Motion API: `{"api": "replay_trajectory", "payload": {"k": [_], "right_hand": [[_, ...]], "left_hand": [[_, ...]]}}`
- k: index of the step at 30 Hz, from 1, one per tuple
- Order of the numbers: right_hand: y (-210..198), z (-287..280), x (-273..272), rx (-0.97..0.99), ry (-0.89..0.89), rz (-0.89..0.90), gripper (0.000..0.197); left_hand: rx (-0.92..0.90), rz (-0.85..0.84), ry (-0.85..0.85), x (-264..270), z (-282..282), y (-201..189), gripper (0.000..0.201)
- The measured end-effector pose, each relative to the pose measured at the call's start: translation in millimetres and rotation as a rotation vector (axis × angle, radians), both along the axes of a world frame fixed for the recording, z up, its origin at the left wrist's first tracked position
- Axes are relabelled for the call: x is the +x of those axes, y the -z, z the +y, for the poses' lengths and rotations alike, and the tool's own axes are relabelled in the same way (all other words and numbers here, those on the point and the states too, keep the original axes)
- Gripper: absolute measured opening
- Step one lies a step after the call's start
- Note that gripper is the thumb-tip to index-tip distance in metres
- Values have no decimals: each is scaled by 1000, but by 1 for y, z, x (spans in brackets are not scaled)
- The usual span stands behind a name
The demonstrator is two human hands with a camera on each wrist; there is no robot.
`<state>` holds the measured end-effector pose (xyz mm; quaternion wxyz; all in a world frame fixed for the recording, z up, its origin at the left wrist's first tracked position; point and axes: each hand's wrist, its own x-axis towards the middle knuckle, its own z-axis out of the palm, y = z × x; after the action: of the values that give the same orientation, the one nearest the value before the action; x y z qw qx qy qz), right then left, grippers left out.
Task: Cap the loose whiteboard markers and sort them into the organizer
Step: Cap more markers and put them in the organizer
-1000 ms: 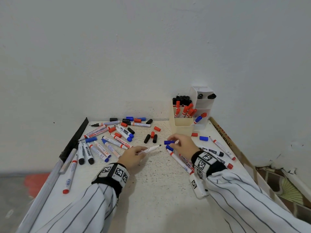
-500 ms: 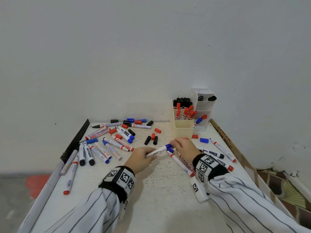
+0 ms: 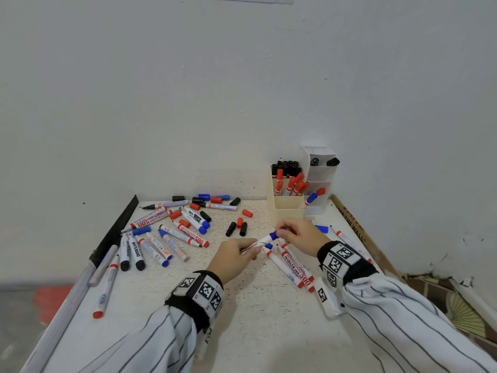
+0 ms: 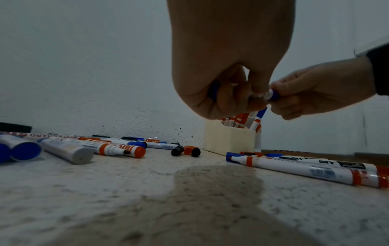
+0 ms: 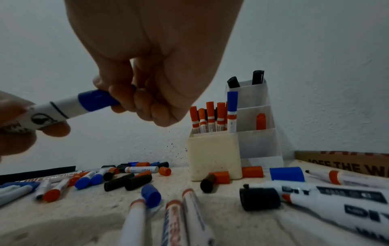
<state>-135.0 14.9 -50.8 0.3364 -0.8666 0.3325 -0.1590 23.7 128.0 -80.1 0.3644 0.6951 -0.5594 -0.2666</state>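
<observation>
Above the table's middle, my left hand [image 3: 236,254] grips the white barrel of a blue whiteboard marker [image 3: 265,239]. My right hand [image 3: 301,235] pinches the blue cap [image 5: 96,100] seated on that marker's tip. Both hands hold it clear of the table. The cream and white organizer [image 3: 286,211] stands at the back right, with black and red markers in its near compartment and a blue marker [image 5: 232,109] upright beside them. Loose markers and caps lie scattered on the table [image 3: 258,313].
A cluster of markers [image 3: 166,238] and loose red, black and blue caps [image 3: 239,227] covers the back left. More markers [image 3: 293,265] lie under my right hand. A black bar [image 3: 113,232] runs along the left edge, a cardboard strip [image 3: 357,230] along the right.
My left hand brought the uncapped marker rightward and up to the blue cap in my right hand. The cap now sits on the tip, held off the table.
</observation>
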Motion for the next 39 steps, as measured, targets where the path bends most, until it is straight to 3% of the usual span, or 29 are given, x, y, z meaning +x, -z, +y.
{"api": "replay_trajectory", "payload": {"k": [4,6,8,11,17,21,24,27,31,34,37,39], "right_hand": [[-19,-14,-2,-135,117,-98,9],[-29,-24,-6,-215,231,-188,13],[-36,-33,-11,-276,333,-254,14],[-37,-49,-19,-379,443,-312,13],[-28,-65,-24,-500,452,-226,20],[-25,-68,-18,-482,474,-169,17],[-21,-75,-14,-499,512,-64,9],[-16,-78,-9,-471,515,34,13],[-13,-65,0,-583,552,-23,11],[-5,-54,10,-395,428,-17,6],[20,-56,18,-65,293,211,20],[38,-59,21,13,278,343,31]], "left_hand": [[96,-61,-55,-14,-19,6,56],[179,-35,-121,-21,-27,13,62],[214,11,-123,-29,-32,20,51],[300,-90,72,-43,-33,26,39],[442,-334,222,-49,-40,23,36],[460,-410,149,-46,-41,28,29],[435,-330,46,-39,-38,29,22],[416,-227,-15,-26,-35,29,12],[340,-129,-86,-9,-26,26,9],[279,-60,-163,5,-20,24,6],[246,-7,-217,17,-13,23,5],[235,8,-231,26,-9,24,6]]}}
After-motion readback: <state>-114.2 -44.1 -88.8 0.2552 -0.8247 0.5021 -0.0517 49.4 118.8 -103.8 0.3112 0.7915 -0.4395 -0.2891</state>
